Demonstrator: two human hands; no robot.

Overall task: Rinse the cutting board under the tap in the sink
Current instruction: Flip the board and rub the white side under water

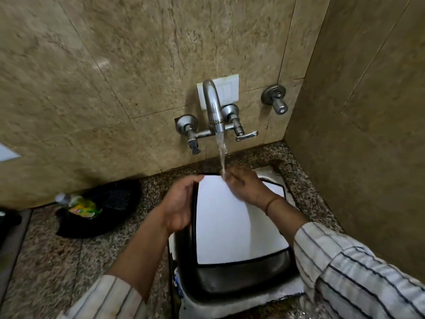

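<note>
- While water [222,155] runs from the tap [213,107], left hand [178,207] clamped on the left edge of the cutting board [223,222], thumb over the top corner, fingers wrapped round the rim, wrist bent inward.
- Right hand [245,187] resting on the board's upper face right under the stream, fingers curled loosely and a bit motion-blurred, so can't tell if pressing flat or just half closed; not gripping anything visible.
- Thin band on the right wrist, striped sleeves [358,270] pushed up on both arms.
- Board standing tilted inside the sink [241,282], white face toward the camera, dark trim along the edges, bottom edge down in the basin.
- Pretty tight spot: side wall [368,134] close on the right, tiled wall just behind the tap, board filling most of the sink's width.
- More room on the left over the speckled counter [69,261], up to a dark bag [103,210] with a yellow-green packet [84,209] near the wall.
- Right corner of the board partly behind the right forearm; white glare wipes out any surface detail.
- Blurry bottle-like thing by the bag, hard to make out.
</note>
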